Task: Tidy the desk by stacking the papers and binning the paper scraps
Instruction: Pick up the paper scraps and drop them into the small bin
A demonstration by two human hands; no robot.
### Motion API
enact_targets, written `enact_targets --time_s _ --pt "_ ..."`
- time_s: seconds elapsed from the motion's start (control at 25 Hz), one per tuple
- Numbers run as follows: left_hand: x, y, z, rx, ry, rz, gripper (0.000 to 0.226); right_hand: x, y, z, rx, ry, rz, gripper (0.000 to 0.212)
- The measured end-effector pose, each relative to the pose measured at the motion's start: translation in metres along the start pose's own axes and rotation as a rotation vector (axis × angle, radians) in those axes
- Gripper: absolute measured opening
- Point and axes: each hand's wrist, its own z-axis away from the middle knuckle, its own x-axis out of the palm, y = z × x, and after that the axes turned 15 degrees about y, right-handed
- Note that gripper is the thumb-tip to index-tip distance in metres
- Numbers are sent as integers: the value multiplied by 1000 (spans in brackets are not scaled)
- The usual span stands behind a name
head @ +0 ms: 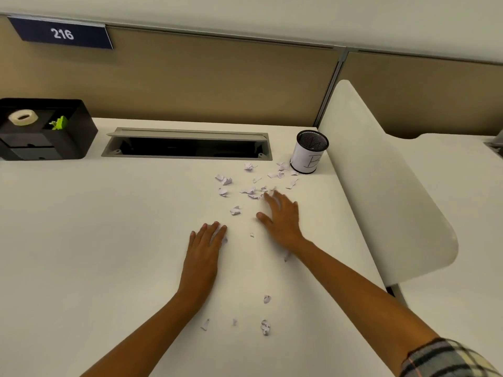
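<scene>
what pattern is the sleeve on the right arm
The sleeve is plaid: grey, cream, dark lines. Head view.

Bright, flat diffuse light, only faint soft shadows on the desk (109, 240); wide-angle bowing toward 12 and 3 o'clock edges, right hand (281, 216) fingers and sleeve (449, 360) at 5 o'clock motion-blurred.

The desk (95, 240) is cream, the scraps (251, 190) pale lilac-white. The cup (309, 156) is white with black mesh. The organiser (73, 131) is black, the sign (61, 34) navy, the sleeve (446, 359) plaid.
</scene>
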Motion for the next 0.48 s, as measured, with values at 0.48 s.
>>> enact_targets --time_s 0.48 --pt "-26 3 16 -216 -11 145 21 -42 -12 131 -223 -83 314 76"
